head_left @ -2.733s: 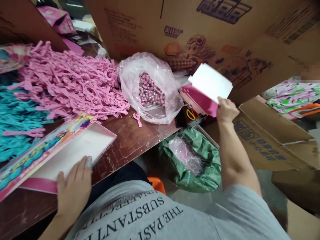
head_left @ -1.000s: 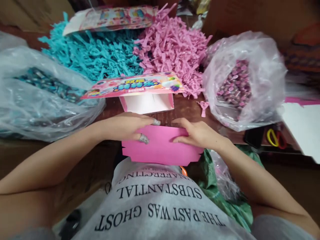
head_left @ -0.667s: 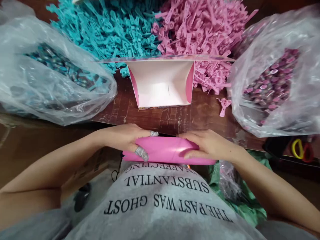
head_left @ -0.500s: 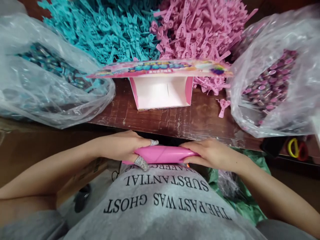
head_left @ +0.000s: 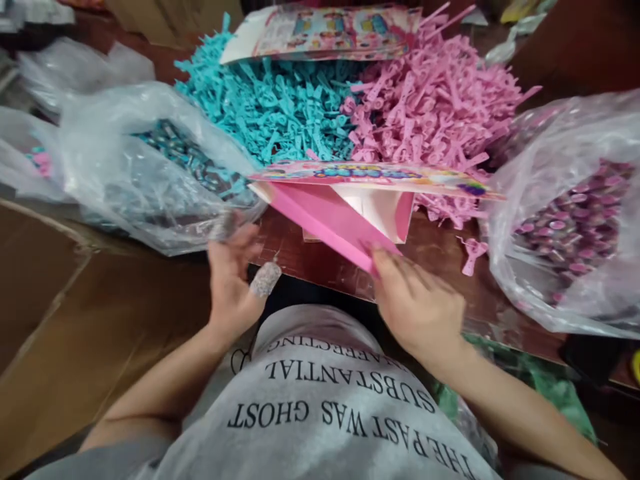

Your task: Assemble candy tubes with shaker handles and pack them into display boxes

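My right hand (head_left: 420, 303) grips the near end of a folded pink card (head_left: 330, 223). The card slants across the front of an open display box (head_left: 404, 217), which has a white and pink inside and a printed header panel (head_left: 370, 173). Its far end reaches the left end of that panel. My left hand (head_left: 233, 277) is off the card, fingers apart and slightly blurred, in front of the left plastic bag. Grey tape wraps its thumb and a fingertip. Nothing shows in it.
Piles of turquoise clips (head_left: 280, 107) and pink clips (head_left: 430, 100) lie behind the box, with printed cards (head_left: 330, 33) on top. Clear bags stand left (head_left: 115, 133) and right (head_left: 520, 280). A loose pink clip (head_left: 471, 255) lies by the right bag. A cardboard carton (head_left: 45, 320) is at left.
The pink card has risen from my lap to the front of the box and now slants. My left hand has let go and moved left; my right hand still holds on. The view has shifted.
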